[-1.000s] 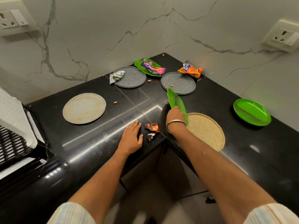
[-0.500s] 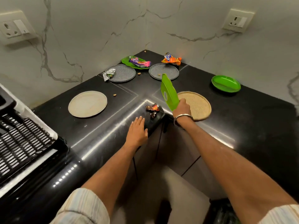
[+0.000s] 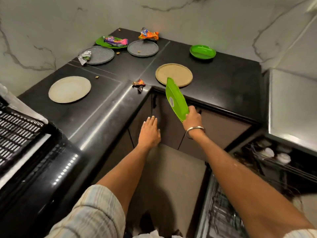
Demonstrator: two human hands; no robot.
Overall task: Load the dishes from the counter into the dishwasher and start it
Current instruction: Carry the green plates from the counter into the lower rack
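While my right hand [image 3: 192,116] grips the green plate [image 3: 175,99] on edge, tilted, it hangs off the counter [image 3: 96,107]. My left hand [image 3: 149,133] is spread flat, holding nothing.

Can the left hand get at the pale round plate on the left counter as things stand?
Probably yes. The left hand is open and holds nothing, off the counter edge, and the pale round plate lies flat with bare black counter between them; nothing stands in the way.

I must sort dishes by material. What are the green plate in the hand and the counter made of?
Green plate: probably plastic; thin, uniform bright colour, sticker on its underside. Counter: polished black stone, perhaps granite; it gives glossy reflections.
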